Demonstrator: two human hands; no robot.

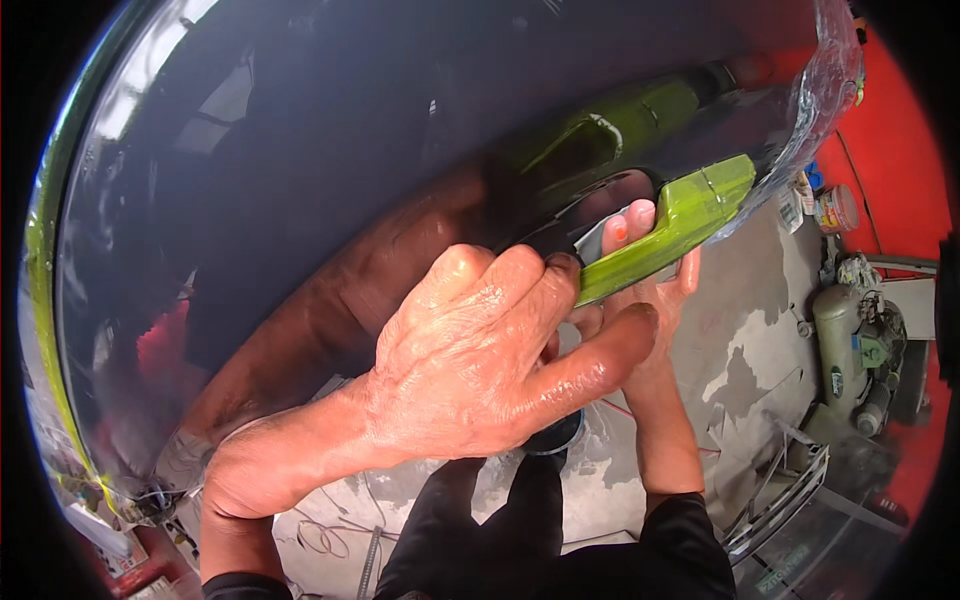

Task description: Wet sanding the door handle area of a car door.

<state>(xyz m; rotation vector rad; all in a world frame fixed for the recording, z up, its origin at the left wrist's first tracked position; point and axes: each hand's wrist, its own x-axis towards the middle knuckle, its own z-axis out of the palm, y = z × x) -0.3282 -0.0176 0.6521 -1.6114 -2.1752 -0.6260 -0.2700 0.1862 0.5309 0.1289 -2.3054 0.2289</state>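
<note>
- A long, slim handle [705, 200], glossy yellow-green with streaky darker patches, slants across a dark vehicle panel, its far end thick and block-shaped, its near end thin and hidden beside a hand.
- A thin grey strip [590, 243], flat like paper or card, sits in the gap behind the handle.
- The left hand [480, 345], wet and shiny over the knuckles, bends over the handle's near end; its fingers are curled in, the thumb stretched out apart, and I can't tell how tightly they grip or what they hold.
- The right hand [655, 305] is under the handle, partly covered by the left thumb; two fingertips [643, 212] poke up in the gap behind the handle, by the strip, and another finger shows below it. I can't see whether they close on the strip.
- The panel [350, 150] is smooth, curved and mirror-like, throwing back the handle and forearm.
- Crinkled clear film [820, 110] hangs along its far edge.
- Below lies a pale, patchy floor [690, 380], with the person's black trousers [480, 540] above it.
- Off right: a rounded grey-green tank [833, 340], a metal frame [785, 490] and a flat red wall [900, 150].
</note>
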